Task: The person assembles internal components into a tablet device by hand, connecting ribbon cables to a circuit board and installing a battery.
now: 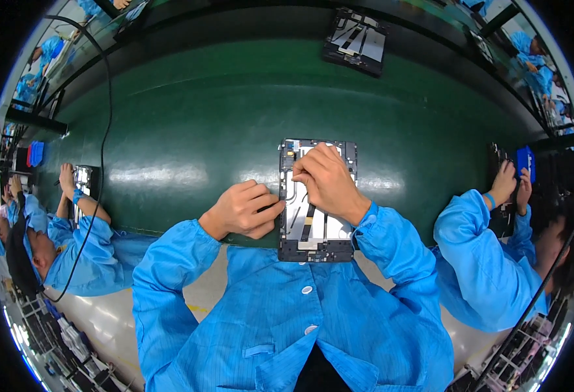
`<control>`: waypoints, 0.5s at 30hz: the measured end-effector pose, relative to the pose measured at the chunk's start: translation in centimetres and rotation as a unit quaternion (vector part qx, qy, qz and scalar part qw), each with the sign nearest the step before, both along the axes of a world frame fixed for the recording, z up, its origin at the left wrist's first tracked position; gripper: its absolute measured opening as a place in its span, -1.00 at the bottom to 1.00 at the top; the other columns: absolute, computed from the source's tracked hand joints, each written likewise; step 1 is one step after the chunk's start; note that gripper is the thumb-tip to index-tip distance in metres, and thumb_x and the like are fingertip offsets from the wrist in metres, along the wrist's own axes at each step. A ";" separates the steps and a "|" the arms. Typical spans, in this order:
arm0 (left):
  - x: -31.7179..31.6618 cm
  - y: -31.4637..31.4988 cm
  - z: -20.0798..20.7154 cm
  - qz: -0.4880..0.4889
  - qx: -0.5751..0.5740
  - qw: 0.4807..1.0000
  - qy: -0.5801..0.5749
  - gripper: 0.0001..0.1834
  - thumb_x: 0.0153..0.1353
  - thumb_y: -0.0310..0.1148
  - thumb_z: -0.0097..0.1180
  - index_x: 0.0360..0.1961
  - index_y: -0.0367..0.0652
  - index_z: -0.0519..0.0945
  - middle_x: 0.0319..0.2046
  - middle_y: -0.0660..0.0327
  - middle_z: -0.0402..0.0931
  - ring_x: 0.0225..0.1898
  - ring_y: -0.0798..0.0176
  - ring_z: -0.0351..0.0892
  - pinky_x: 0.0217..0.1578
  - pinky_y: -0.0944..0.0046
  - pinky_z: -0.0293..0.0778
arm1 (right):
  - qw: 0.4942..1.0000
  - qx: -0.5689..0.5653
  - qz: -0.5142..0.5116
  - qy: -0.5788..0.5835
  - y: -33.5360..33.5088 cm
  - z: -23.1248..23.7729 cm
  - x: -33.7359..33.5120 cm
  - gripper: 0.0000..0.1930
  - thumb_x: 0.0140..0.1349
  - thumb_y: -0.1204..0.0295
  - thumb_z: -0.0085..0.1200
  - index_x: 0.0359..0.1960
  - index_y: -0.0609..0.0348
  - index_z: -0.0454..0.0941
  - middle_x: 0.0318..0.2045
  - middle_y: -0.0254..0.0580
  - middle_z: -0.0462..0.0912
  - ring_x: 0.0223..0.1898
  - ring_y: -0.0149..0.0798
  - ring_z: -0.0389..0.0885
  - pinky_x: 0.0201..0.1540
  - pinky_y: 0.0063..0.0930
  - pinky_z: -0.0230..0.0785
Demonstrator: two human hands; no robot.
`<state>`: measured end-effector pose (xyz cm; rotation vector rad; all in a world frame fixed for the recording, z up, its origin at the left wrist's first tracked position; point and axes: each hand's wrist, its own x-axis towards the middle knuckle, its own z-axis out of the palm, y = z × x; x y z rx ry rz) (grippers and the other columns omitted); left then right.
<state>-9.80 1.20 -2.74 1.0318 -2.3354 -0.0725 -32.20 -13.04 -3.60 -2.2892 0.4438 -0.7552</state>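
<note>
An opened tablet (340, 225) lies lengthwise in front of me at the near edge of the green bench, its back cover off. It has a black frame, a silver-white inner area, dark flat cables and small boards. Over its upper middle, my right hand (331, 184) is closed in a pinch, fingertips down near a thin black cable. Whatever sits between those fingertips is hidden. Beside the tablet's left edge, my left hand (244, 210) is curled, its fingertips at the frame. I cannot make out what those fingers hold, if anything.
Another opened tablet (355, 42) lies at the far side of the green bench (189, 130). A black cable (108, 98) hangs down on the left. Co-workers in blue sit close on the left (94, 255) and right (483, 255), handling devices. A blue bin (526, 163) stands at the right.
</note>
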 end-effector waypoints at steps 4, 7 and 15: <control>0.0 0.0 -0.1 0.002 -0.003 1.000 0.005 -0.55 -0.10 -0.31 0.39 -0.11 -0.24 0.81 -0.23 0.18 0.74 -0.34 0.19 0.62 -0.35 0.20 0.55 | 1.000 0.000 0.000 -0.002 0.0 0.0 0.0 -0.87 0.22 0.57 0.39 -0.28 0.17 0.65 -0.33 -0.17 0.61 -0.18 -0.02 0.53 -0.03 -0.13 0.33; -0.1 -0.1 -0.2 0.001 -0.001 1.000 0.008 -0.56 -0.10 -0.32 0.40 -0.12 -0.24 0.81 -0.24 0.18 0.73 -0.33 0.19 0.63 -0.35 0.20 0.55 | 1.000 -0.001 -0.001 -0.001 0.0 0.1 0.0 -0.87 0.22 0.57 0.38 -0.28 0.18 0.65 -0.33 -0.17 0.61 -0.18 -0.02 0.54 -0.02 -0.13 0.33; 0.2 -0.7 0.0 -0.027 0.000 1.000 -0.001 -0.59 -0.05 -0.31 0.42 -0.13 -0.24 0.77 -0.28 0.21 0.69 -0.32 0.20 0.64 -0.33 0.20 0.58 | 1.000 0.001 -0.002 -0.007 0.0 -0.1 0.0 -0.88 0.22 0.58 0.39 -0.28 0.18 0.66 -0.32 -0.17 0.62 -0.17 -0.02 0.55 -0.03 -0.14 0.33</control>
